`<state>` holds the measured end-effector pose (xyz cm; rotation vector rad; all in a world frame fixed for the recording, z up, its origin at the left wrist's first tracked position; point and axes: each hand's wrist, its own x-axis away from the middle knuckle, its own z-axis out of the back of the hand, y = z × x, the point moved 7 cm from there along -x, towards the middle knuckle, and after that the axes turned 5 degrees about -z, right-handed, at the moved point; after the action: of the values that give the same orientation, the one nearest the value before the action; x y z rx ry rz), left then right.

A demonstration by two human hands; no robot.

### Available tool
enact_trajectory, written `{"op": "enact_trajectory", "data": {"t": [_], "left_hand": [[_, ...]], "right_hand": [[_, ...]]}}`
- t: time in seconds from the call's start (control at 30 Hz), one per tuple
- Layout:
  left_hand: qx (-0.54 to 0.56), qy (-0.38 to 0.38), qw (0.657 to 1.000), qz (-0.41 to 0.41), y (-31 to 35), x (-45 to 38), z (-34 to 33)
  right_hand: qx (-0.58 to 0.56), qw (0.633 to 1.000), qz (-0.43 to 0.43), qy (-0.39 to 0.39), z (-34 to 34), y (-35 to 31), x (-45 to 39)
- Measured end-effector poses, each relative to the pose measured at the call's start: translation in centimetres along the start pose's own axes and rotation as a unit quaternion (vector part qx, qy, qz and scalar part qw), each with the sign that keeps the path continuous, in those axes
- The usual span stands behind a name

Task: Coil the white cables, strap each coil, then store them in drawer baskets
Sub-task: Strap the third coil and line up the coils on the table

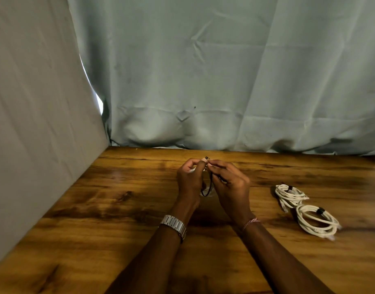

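Strapping in progress: left hand [189, 179] grips a small white coil [205, 193], mostly hidden; right hand [230, 183] pinches its black strap [209, 183]; 2 strapped coils [305, 209] lie apart on the surface [118, 209]; cable likely light, limp, springy; hold across gathered loops.

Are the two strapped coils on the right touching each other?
Cannot tell. In the head view the far coil trails an end toward the near coil; motion blur hides any contact.

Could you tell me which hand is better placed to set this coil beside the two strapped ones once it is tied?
Probably the right hand: the two strapped coils lie on its side of the table.
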<state>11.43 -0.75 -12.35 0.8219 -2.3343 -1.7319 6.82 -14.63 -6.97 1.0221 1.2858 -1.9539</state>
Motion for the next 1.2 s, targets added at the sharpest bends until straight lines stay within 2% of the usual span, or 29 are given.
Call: {"op": "enact_trajectory", "data": {"t": [0.47,0.7,0.9,1.2], "left_hand": [[0.002,-0.016,1.000,-0.018,0.1,0.2,0.0],[-0.026,-0.028,0.997,-0.063,0.9,0.2,-0.2],[-0.069,-0.080,0.987,-0.124,1.3,0.5,-1.0],[-0.027,-0.082,0.995,-0.049,1.1,0.9,-0.8]], "right_hand": [[0.033,0.999,0.007,-0.006,0.2,-0.1,-0.1],[0.089,0.996,-0.006,0.006,0.3,0.2,-0.2],[0.124,0.992,-0.009,0.032,1.1,0.6,-0.6],[0.082,0.991,-0.100,-0.020,1.7,2.5,-1.3]]}}
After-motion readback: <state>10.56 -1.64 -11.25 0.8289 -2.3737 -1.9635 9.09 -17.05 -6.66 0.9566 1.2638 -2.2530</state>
